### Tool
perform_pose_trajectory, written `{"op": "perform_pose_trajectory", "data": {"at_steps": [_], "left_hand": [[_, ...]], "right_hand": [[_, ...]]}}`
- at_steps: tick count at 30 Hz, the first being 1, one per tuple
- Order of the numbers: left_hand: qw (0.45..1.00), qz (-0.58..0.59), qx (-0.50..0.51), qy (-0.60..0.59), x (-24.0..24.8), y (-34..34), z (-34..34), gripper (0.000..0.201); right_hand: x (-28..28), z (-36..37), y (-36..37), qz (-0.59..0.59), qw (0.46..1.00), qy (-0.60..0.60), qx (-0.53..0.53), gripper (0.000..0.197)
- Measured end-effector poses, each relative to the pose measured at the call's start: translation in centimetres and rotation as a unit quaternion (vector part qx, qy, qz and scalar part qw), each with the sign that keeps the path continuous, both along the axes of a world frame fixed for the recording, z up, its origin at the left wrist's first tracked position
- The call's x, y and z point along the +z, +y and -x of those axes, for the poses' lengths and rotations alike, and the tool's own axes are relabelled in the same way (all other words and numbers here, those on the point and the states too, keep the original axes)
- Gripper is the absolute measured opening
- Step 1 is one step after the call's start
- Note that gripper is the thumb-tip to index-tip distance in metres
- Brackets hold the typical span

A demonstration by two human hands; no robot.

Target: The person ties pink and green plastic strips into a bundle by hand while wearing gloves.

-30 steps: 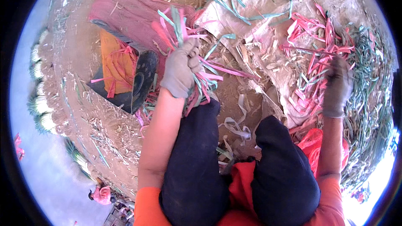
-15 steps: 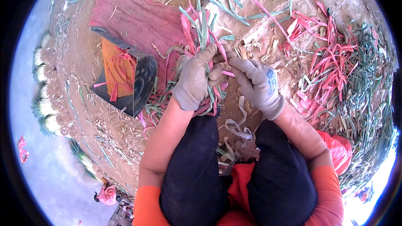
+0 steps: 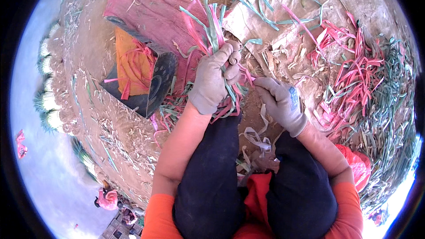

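My left hand [image 3: 215,73], in a grey work glove, is closed around a bundle of pink and green plastic strips [image 3: 214,28]. Loose ends of the bundle stand up beyond the fist and hang out below it. To its right, my gloved right hand [image 3: 280,102] pinches the end of a pink strip [image 3: 248,76] between thumb and fingers. That strip runs across the short gap to the bundle in my left hand. Whether it is tied to the bundle or just part of it, I cannot tell.
Left of my hands lie a pink mesh cloth [image 3: 146,9] and a dark folded piece with an orange cloth [image 3: 133,68]. A heap of pink strips [image 3: 354,71] and green leaves [image 3: 389,102] is at the right. White-stemmed bundles [image 3: 48,99] line the far left; another person [image 3: 107,200] sits at lower left.
My right hand has pulled away from the left, down and to the right, drawing the pink strip out between them. My left hand keeps its grip on the bundle.
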State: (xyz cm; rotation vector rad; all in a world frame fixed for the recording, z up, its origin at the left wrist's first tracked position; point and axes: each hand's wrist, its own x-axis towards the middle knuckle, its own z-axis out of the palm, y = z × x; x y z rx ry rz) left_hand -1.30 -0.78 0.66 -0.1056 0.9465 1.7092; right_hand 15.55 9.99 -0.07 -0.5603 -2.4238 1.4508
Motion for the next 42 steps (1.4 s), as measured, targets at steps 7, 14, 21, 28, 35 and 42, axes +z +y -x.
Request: {"op": "perform_pose_trajectory", "data": {"at_steps": [7, 14, 21, 28, 35, 42], "left_hand": [[0.999, 0.004, 0.008, 0.037, 0.9, 0.2, -0.4, 0.036], [0.999, -0.030, 0.020, -0.022, 0.3, -0.1, -0.1, 0.038], [0.999, -0.029, 0.005, 0.029, 0.3, -0.3, -0.8, 0.036], [0.987, 0.115, 0.035, 0.106, 1.9, -0.7, -0.3, 0.019], [0.946, 0.187, 0.086, 0.249, 6.1, -16.2, 4.1, 0.024], [0.738, 0.539, 0.214, 0.344, 15.7, -50.1, 9.3, 0.038]], "right_hand": [[0.6, 0.5, -0.1, 0.038, 0.997, 0.039, -0.045, 0.016], [0.7, -0.2, 0.1, 0.092, 0.990, 0.036, -0.098, 0.016], [0.5, 1.0, -0.9, 0.109, 0.989, 0.068, -0.075, 0.017], [0.3, 0.9, -0.6, 0.005, 1.000, 0.009, 0.011, 0.019], [-2.9, -3.7, 3.1, -0.124, 0.975, -0.182, 0.021, 0.019], [-6.6, -7.2, 7.2, -0.256, 0.950, -0.149, 0.103, 0.013]]}}
